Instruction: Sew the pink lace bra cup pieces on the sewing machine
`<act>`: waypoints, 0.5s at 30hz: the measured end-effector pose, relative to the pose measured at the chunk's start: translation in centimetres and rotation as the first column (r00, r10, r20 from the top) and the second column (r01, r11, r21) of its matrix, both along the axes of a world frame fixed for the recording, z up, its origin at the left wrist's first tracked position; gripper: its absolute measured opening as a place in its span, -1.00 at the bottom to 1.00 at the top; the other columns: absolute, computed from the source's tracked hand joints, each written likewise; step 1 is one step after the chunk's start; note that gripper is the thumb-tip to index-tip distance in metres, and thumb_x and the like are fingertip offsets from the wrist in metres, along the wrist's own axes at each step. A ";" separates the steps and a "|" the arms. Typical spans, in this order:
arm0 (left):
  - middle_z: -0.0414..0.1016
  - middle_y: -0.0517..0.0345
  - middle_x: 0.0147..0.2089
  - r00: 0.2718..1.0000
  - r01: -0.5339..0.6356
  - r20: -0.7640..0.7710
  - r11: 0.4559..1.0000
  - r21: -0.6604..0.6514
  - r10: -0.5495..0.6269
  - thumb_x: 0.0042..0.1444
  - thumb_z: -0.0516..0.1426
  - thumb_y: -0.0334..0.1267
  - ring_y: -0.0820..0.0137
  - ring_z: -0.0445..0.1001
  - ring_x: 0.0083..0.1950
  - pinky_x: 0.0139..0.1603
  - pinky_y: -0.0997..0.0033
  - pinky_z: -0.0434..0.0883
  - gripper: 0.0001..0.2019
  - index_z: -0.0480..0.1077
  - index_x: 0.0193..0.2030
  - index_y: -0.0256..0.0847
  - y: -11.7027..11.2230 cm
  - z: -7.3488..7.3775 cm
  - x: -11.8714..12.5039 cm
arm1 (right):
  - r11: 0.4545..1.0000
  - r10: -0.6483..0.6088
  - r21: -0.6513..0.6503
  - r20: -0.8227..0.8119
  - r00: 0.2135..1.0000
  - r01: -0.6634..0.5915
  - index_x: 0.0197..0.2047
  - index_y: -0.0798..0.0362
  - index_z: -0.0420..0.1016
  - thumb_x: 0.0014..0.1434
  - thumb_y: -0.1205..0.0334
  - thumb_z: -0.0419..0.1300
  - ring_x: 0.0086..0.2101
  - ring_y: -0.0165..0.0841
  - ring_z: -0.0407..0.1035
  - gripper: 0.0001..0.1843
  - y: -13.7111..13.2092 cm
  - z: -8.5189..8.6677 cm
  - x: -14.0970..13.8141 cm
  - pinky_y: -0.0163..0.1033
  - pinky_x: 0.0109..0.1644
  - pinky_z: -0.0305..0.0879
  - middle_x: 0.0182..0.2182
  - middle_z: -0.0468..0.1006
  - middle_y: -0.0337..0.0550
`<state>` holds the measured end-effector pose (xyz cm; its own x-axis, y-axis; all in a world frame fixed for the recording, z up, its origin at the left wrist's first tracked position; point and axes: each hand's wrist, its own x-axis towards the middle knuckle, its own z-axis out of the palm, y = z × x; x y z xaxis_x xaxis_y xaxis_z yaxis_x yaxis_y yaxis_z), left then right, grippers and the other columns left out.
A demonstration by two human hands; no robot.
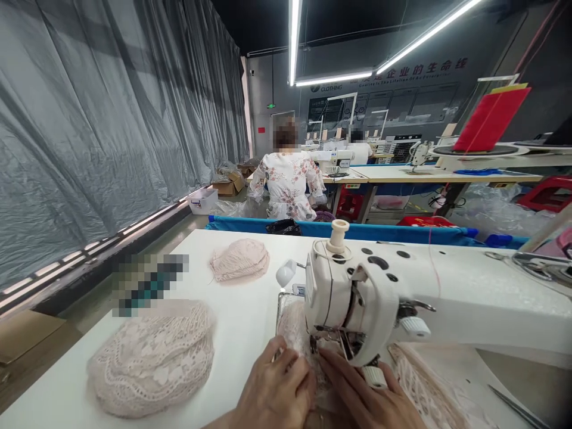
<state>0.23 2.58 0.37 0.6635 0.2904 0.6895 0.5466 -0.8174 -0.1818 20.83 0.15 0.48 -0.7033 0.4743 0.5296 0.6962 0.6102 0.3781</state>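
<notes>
A white sewing machine (402, 292) stands on the white table (241, 322) in front of me. Under its head lies a piece of pale pink lace (292, 325). My left hand (274, 390) presses flat on the lace just left of the needle area. My right hand (361, 396) lies flat on the lace below the machine head, fingers pointing toward the needle. The two hands almost touch. The needle itself is hidden behind the machine's head.
A pile of pink lace pieces (154, 357) sits at the table's left; a smaller stack (240, 260) lies farther back. Scissors (518, 408) rest at the right edge. A person in a floral top (288, 179) sits ahead at another sewing table. Grey plastic sheeting (111, 119) covers the left wall.
</notes>
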 end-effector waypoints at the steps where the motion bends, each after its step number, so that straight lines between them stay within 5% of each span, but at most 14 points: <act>1: 0.34 0.20 -0.42 0.999 -0.006 -0.037 1.000 -0.023 0.005 0.19 0.12 -0.36 0.42 0.37 -0.35 -0.19 0.29 0.29 -0.91 0.36 -0.34 -0.31 0.2 0.1 -0.2 | 1.000 -0.006 0.001 0.005 1.000 0.006 0.05 0.25 0.45 0.31 -0.20 -0.13 -0.32 -0.22 0.53 -0.31 0.1 -0.2 0.0 -0.10 -0.24 0.39 -0.11 0.61 0.02; 5: 0.40 0.17 -0.32 0.995 -0.036 -0.095 0.998 -0.058 0.031 0.19 0.18 -0.17 0.39 0.39 -0.25 -0.09 0.26 0.30 -0.78 0.37 -0.20 -0.32 0.9 0.1 -0.7 | 1.000 -0.015 0.012 0.018 1.000 0.015 0.07 0.21 0.45 0.29 -0.24 -0.13 -0.28 -0.20 0.52 -0.29 0.4 -0.5 0.1 -0.07 -0.20 0.39 -0.06 0.59 0.02; 12: 0.43 0.13 -0.32 0.999 -0.023 -0.047 0.999 -0.026 0.022 0.24 0.11 -0.22 0.37 0.41 -0.22 -0.08 0.26 0.28 -0.81 0.38 -0.19 -0.37 0.8 -0.1 -0.3 | 0.989 -0.033 0.149 0.186 0.982 0.005 -0.08 0.20 0.54 0.26 -0.33 -0.18 -0.31 -0.23 0.55 -0.22 0.8 0.1 -0.1 -0.06 -0.29 0.44 -0.11 0.61 -0.01; 15: 0.42 0.15 -0.31 0.999 -0.025 -0.035 0.999 -0.029 0.024 0.25 0.11 -0.24 0.38 0.42 -0.20 -0.04 0.26 0.26 -0.83 0.38 -0.24 -0.35 0.4 0.1 -0.6 | 0.989 -0.011 0.148 0.160 0.987 -0.013 -0.05 0.18 0.52 0.34 -0.20 -0.21 -0.25 -0.26 0.55 -0.30 0.6 -0.3 -0.1 -0.13 -0.33 0.44 -0.11 0.62 -0.05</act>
<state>-0.34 3.00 0.48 0.6796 0.3270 0.6567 0.5602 -0.8093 -0.1768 20.70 0.76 0.14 -0.7846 0.3985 0.4749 0.6193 0.5393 0.5706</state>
